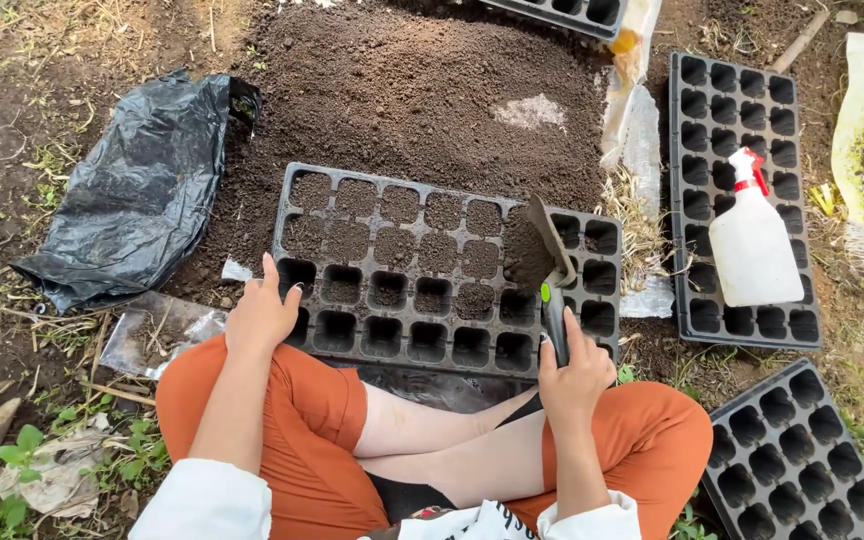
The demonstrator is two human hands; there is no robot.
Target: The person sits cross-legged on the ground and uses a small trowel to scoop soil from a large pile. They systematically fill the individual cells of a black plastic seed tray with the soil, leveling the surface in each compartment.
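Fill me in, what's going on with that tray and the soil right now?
A person sits cross-legged on the ground. The right hand holds a small trowel loaded with soil over a black seedling tray. The left hand rests on the tray's near-left edge. The far two rows are mostly filled; most near cells are empty. A soil heap lies beyond, and a white spray bottle lies on another tray.
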